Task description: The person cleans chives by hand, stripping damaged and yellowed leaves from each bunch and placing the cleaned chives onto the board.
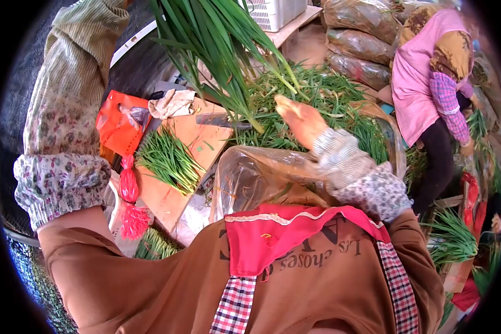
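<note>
L side: orange-red plastic bag (119,119), red string hank (129,192) just nearer; beige cloth (173,104) at far end of wooden board (156,209). Small green bunch (170,160) lies on the board; dark blade (211,119) on its R part, toward big leafy bunch (211,55). Clear plastic sack (242,175) near ctr., R of board.

Loose greens (328,86) piled beyond the sack. Far: white crate (273,15), stacked filled bags (359,45). Far R, co-worker (423,78) in pink, bent over, hands at greens.

Grip: R hand (301,119) narrow, fingers close tog., nr. big leafy bunch's stem ends; can't tell if fully closed. Big leafy bunch hangs over board & loose greens, top cut off. L hand (129,2) mostly out of frame, far L; can't tell its grip.
</note>
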Tool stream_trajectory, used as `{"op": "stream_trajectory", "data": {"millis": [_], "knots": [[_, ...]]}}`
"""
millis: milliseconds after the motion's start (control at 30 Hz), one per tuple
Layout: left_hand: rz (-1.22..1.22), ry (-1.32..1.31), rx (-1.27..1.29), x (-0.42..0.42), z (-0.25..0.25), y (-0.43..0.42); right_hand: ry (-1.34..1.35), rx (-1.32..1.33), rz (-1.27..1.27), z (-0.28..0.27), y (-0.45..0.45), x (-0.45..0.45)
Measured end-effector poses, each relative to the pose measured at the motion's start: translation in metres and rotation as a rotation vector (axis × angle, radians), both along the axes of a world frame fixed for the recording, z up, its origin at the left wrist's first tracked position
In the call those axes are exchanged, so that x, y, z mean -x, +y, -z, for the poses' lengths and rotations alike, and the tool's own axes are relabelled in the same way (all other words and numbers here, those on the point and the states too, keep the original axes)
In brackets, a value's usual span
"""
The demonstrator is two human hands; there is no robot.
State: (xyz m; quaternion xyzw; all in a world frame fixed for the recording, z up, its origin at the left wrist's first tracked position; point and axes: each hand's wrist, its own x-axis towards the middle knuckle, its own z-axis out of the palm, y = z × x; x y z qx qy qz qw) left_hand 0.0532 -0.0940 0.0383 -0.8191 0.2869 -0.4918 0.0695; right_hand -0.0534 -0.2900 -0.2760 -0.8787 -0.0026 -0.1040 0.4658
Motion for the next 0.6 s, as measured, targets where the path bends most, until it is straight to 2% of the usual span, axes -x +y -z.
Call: {"op": "stream_trajectory", "data": {"millis": [67, 100, 200, 233, 333, 400, 467, 500, 533, 567, 600], "knots": [[-0.025, 0.012, -0.036, -0.007, -0.001, -0.002, 0.006, -0.035, 0.226, -0.023, 0.022, -0.012], [-0.025, 0.006, -0.042, 0.002, 0.002, -0.006, -0.041, -0.012, 0.347, -0.016, 0.023, -0.031], [-0.021, -0.011, -0.094, 0.000, 0.000, -0.011, -0.001, -0.561, 0.127, -0.017, 0.007, -0.052], [-0.016, -0.014, -0.116, -0.003, -0.001, -0.013, -0.071, -0.598, 0.305, -0.015, 0.010, -0.043], [0.074, -0.059, -0.046, 0.014, 0.000, -0.013, 0.112, 0.361, 0.262, 0.015, -0.025, -0.014], [0.061, -0.024, -0.003, 0.019, -0.006, -0.014, 0.155, 0.126, 0.281, 0.053, -0.059, 0.008], [0.121, -0.167, -0.060, 0.016, 0.000, -0.012, 0.195, -0.116, 0.300, 0.082, -0.081, 0.023], [0.095, -0.094, -0.039, 0.018, 0.000, -0.014, 0.035, -0.270, 0.299, 0.065, -0.070, 0.026], [0.070, -0.024, -0.018, 0.022, -0.004, -0.018, 0.161, -0.579, 0.112, 0.024, -0.062, 0.033], [0.047, 0.043, 0.007, 0.025, -0.006, -0.020, 0.009, -0.289, 0.123, 0.015, -0.062, 0.028], [0.083, -0.031, -0.013, 0.021, -0.002, -0.020, -0.035, -0.161, 0.151, 0.008, -0.061, 0.022]]}}
